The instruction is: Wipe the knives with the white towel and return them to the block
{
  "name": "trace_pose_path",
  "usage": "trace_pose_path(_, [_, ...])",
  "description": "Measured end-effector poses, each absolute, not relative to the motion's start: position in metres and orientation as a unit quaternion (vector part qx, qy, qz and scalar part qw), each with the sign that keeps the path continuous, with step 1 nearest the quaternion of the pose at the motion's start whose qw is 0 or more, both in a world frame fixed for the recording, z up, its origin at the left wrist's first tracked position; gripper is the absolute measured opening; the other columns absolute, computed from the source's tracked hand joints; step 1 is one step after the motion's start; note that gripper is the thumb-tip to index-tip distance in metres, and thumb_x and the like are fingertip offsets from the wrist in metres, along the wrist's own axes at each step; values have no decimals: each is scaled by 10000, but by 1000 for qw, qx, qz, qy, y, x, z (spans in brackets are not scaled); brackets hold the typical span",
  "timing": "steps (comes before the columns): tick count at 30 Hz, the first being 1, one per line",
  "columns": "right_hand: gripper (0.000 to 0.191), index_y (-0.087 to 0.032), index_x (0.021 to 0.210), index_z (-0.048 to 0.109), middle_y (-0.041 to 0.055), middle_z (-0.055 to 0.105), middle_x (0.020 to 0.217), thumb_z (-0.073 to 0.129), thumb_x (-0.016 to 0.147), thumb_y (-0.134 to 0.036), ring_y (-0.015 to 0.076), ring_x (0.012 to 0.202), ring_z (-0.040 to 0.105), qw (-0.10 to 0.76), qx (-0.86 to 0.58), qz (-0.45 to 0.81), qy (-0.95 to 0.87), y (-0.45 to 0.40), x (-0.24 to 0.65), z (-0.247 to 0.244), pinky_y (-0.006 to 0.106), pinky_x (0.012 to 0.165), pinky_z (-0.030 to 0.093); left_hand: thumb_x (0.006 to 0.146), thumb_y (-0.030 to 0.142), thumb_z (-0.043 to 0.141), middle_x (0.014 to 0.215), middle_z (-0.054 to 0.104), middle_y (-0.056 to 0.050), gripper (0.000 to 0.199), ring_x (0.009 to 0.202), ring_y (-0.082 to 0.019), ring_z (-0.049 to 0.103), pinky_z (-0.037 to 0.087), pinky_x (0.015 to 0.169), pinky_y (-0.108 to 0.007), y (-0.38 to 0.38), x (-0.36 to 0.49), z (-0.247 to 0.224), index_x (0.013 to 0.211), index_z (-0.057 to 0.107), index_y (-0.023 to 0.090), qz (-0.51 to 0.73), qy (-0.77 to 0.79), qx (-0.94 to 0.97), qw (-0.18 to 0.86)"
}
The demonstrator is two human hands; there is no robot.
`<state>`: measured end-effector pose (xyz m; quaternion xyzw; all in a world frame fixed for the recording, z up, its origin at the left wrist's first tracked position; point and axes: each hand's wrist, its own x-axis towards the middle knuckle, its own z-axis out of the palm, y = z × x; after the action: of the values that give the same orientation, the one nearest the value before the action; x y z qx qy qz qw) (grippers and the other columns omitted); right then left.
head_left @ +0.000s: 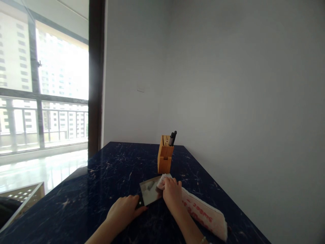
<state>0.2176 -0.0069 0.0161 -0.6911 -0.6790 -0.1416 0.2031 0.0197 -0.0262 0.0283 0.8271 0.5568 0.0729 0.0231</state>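
Note:
A cleaver (151, 190) with a broad metal blade and a black handle is held low over the dark table. My left hand (125, 209) is closed round its handle. With my right hand (172, 191) I pinch a bunched end of a white cloth (207, 217) with red lettering against the far part of the blade. The rest of the cloth trails to the right, under and past my right forearm. Just beyond the blade stands a wooden knife block (165, 161) with black-handled tools (173, 138) in its top and several slots showing.
The dark blue marbled table (122, 166) runs back to a grey wall (228, 101), which also borders its right side. At the lower left is a light-coloured perforated basket (27, 196) with something dark inside. A large window (61, 84) with railings lies beyond.

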Motion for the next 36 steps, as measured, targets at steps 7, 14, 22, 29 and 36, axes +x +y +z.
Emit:
trace_pose_path(7, [212,-198,894,567,65,611,877,400,796,-113,226,895,498,235,-765,-164,-577,4,249,11,347,716,257,707,664,330,798,664,-89,557,758,-276,626,421,617,-316,-14,-7,33,810,643,215,87,555,827,24])
trace_pose_path(14, [177,-200,897,564,65,604,885,425,796,-158,219,894,498,290,-774,-137,-546,4,257,14,340,708,254,585,683,504,571,589,-9,520,547,-186,562,316,472,-238,12,-45,39,608,588,171,206,546,796,162])
trace_pose_path(22, [174,-216,726,564,5,592,750,449,742,-87,180,802,488,333,-641,-118,-681,-10,214,22,358,779,243,732,550,451,354,356,86,426,288,-82,358,295,331,-210,12,-29,39,501,353,206,518,402,570,495])
trace_pose_path(29, [164,-229,944,529,20,575,870,396,871,-291,176,827,487,389,-490,-54,-779,-34,165,28,309,743,324,728,431,534,691,628,3,257,768,-201,613,467,698,-297,6,-8,33,756,542,176,585,330,512,536])
trace_pose_path(36, [385,-190,1107,443,66,520,1056,577,765,-306,228,960,449,387,-465,-23,-796,-32,163,18,371,826,351,792,409,455,1013,627,-28,308,1029,-212,523,376,920,-318,-8,10,28,971,599,204,518,339,627,474])
